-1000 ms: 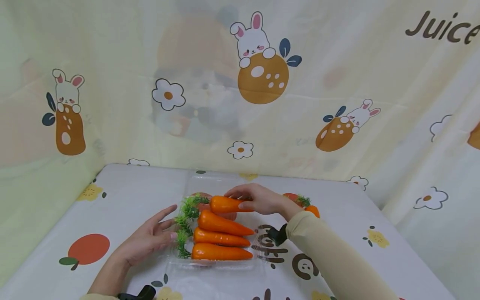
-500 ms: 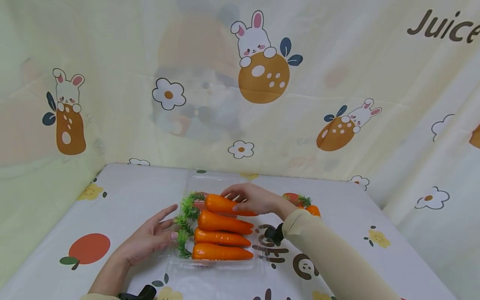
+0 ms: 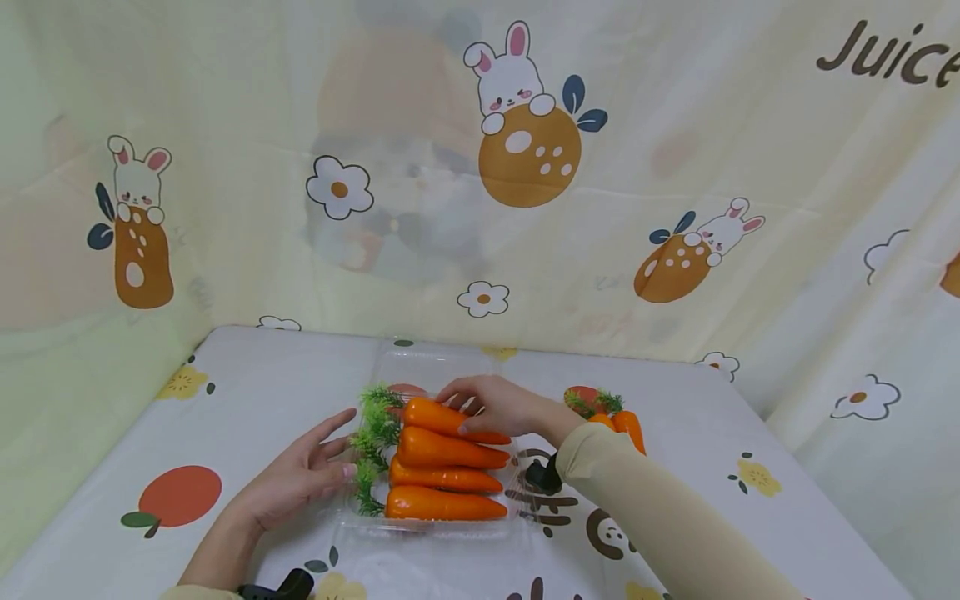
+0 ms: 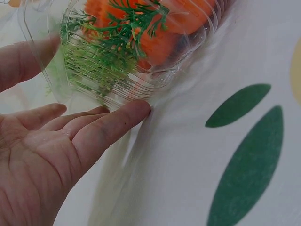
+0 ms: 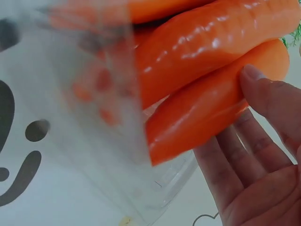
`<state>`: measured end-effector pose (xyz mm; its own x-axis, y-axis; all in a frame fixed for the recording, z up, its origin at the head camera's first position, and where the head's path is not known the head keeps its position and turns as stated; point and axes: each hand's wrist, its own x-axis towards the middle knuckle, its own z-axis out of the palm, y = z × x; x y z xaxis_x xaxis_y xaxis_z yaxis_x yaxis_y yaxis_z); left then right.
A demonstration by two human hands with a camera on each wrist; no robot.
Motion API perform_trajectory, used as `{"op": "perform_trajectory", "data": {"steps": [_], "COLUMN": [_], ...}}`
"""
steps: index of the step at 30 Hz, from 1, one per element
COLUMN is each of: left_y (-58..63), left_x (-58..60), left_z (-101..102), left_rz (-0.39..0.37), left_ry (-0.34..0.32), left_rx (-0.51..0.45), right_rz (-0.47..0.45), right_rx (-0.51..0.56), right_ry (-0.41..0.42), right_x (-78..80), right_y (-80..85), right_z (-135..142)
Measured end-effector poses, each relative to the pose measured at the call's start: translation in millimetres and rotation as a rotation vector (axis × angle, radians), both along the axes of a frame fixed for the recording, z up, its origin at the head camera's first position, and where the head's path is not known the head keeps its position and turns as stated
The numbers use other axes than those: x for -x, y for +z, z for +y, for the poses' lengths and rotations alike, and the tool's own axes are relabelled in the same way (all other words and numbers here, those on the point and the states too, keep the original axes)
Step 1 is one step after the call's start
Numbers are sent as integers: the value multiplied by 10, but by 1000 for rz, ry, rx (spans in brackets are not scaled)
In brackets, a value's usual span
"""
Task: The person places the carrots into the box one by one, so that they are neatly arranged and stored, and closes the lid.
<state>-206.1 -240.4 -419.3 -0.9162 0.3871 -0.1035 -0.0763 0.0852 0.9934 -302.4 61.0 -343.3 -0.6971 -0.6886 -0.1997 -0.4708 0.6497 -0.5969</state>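
Observation:
In the head view, several orange carrots with green leafy tops lie side by side in a clear plastic box (image 3: 442, 526). My right hand (image 3: 498, 408) grips the farthest carrot (image 3: 429, 414), which lies against its neighbour (image 3: 442, 447). The right wrist view has the thumb (image 5: 270, 92) pressed on this carrot's upper side, the fingers curving beneath its far side. At the leafy end, my left hand (image 3: 303, 475) rests by the box's left wall, fingers spread and fairly straight. In the left wrist view, the fingertips (image 4: 137, 109) touch the ribbed plastic around the green tops (image 4: 101, 66).
More carrots (image 3: 630, 427) with green tops lie right of the box, partly behind the right sleeve (image 3: 637, 492). The box's clear lid (image 3: 427, 358) appears folded back toward the curtain (image 3: 405, 100). A printed cloth (image 3: 285, 392) covers the table.
My right hand has brought the farthest carrot nearer and slightly left, down against the others in the box. The left hand has stayed in place.

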Motion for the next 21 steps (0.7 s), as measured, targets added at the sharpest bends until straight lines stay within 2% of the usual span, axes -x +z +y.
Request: {"op": "perform_trajectory", "data": {"steps": [9, 21], "left_y": [-2, 23], "left_x": [0, -8], "left_z": [6, 8], "left_rz": [4, -18], "left_ry": [-9, 15], "left_rx": [-1, 17], "right_rz": [41, 25], "right_rx": [-34, -30], "right_ry": [22, -28], "right_x": [-25, -46], "right_y": [35, 77], "right_z": [9, 87]}}
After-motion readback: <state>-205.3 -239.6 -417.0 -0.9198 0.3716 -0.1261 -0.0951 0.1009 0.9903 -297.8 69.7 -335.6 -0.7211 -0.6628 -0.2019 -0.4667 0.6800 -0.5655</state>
